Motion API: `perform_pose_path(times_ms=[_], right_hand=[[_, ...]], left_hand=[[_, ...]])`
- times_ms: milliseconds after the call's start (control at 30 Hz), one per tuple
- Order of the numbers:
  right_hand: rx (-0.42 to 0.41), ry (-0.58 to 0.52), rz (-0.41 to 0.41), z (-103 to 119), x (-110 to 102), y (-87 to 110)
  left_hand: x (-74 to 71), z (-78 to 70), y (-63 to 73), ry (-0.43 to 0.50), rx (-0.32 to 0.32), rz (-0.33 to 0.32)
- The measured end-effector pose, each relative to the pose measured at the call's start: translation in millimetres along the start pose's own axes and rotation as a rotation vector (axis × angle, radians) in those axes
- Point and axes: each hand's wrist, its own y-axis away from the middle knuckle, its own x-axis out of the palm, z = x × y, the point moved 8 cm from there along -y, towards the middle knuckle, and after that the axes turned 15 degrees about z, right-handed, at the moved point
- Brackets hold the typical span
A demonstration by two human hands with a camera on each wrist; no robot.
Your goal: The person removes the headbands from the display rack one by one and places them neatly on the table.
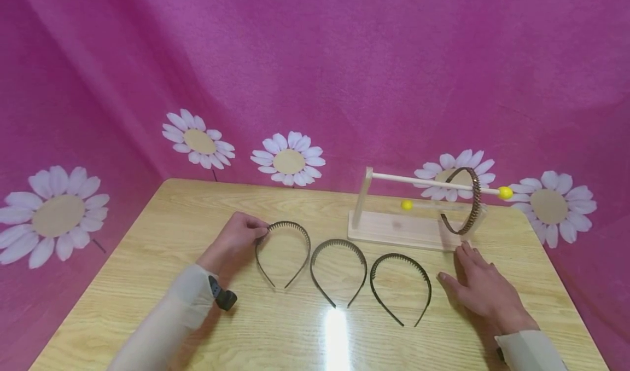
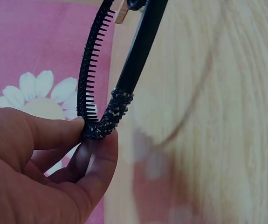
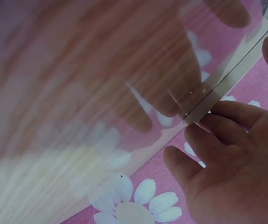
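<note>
The left hand [image 1: 236,238] has thumb and fingers clamped on the upper left of the leftmost black headband [image 1: 289,224], left of the middle headband [image 1: 339,242] and right headband [image 1: 401,256], both lying on the bench [image 1: 275,338]. The right hand [image 1: 489,294] has fingers extended, thumb apart, fingertips at the near right corner of the wooden stand [image 1: 394,231]. A brown headband [image 1: 476,201] hangs on the stand's upper rod [image 1: 408,180].
</note>
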Motion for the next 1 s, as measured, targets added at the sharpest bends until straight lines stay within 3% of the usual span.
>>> perform_pose_path(times_ms=[100, 367, 700, 1000], right_hand=[[0.0, 0.0, 0.0, -0.4, 0.4, 0.6], [0.008, -0.001, 0.004, -1.7, 1.6, 0.6], [-0.004, 0.008, -0.013, -0.9, 0.5, 1.4], [-0.004, 0.004, -0.012, -1.3, 0.6, 0.6]], left_hand=[[2.4, 5.5, -0.7, 0.017, -0.026, -0.006], [4.4, 6.1, -3.0, -0.119, -0.013, -0.04], [6.2, 11.0, -4.9, -0.095, -0.029, -0.074], [7.6, 8.5, -4.4, -0.165, -0.032, -0.098]])
